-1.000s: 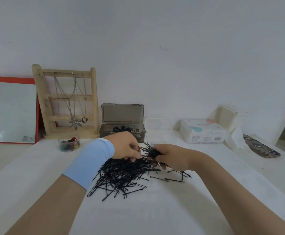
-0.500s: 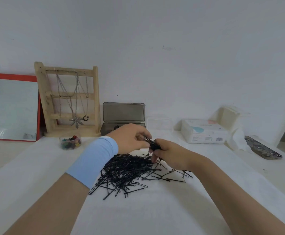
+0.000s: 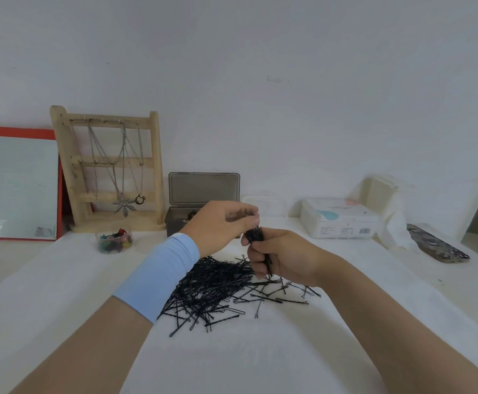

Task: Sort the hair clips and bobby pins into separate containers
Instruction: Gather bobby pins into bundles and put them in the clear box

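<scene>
Head view over a white table [image 3: 61, 294]. The right hand [image 3: 286, 257] is clenched round a bundle of bobby pins [image 3: 256, 237], held upright just above the far edge of the heap, tips poking out above the fist. The left hand [image 3: 226, 223], a blue wristband [image 3: 161, 274] on its forearm, sits just to the left of and above the bundle with its fingers curled toward the pin tips. A dark smear between the fingers could be a pin or two. It is too blurred to tell whether the hand pinches anything or only touches the bundle's top. The loose pile of bobby pins [image 3: 218, 288] lies on the table, centre, beneath both wrists, with strays trailing off to the right. Coloured hair clips [image 3: 115, 240] sit in a small round clear tub [image 3: 99, 245] at far left, near the foot of a wooden necklace stand [image 3: 110, 169]. A grey box [image 3: 175, 220] with its lid up stands at far centre behind the left hand. Something dark shows inside, but what it is cannot be made out. A low clear container [image 3: 263, 204] stands just right of it. My reading is that the clips look largely sorted, since none are obvious among the pins. The pins are mid-gathering: one handful collected, the bulk on the table, none plainly boxed. Left to do: stow the bundle, then repeat until the heap and strays are gone.
</scene>
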Demonstrator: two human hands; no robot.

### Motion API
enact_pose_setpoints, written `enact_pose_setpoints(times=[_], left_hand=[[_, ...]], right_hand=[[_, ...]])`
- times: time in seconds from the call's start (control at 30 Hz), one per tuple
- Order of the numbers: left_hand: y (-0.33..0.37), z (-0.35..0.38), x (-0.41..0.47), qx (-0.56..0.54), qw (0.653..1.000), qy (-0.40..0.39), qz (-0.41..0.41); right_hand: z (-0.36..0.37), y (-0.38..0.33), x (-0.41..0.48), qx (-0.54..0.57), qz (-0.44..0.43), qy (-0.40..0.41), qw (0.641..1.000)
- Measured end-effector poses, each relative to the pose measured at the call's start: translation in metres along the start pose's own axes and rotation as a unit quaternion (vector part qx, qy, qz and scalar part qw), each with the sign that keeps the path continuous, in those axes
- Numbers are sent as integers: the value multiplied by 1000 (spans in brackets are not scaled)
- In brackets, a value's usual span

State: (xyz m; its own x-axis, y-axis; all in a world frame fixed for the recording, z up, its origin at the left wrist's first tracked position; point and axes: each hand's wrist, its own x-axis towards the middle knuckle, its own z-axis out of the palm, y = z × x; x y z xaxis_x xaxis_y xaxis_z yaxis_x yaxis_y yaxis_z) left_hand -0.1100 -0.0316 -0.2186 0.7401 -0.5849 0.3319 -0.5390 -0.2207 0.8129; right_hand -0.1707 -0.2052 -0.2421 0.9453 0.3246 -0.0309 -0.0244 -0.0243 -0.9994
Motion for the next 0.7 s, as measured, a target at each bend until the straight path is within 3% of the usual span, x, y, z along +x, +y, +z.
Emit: enact_pose_setpoints(times=[0.2,0.43,0.7], left_hand=[[-1,5,1,105,994,7,-15],[1,0,-2,53,996,64,32],[-3,-7,2,124,992,-19,-13]], right_hand=[[2,2,-1,34,8,-27,999],[0,2,0,55,0,-42,998],[2,6,4,33,-5,-20,999]])
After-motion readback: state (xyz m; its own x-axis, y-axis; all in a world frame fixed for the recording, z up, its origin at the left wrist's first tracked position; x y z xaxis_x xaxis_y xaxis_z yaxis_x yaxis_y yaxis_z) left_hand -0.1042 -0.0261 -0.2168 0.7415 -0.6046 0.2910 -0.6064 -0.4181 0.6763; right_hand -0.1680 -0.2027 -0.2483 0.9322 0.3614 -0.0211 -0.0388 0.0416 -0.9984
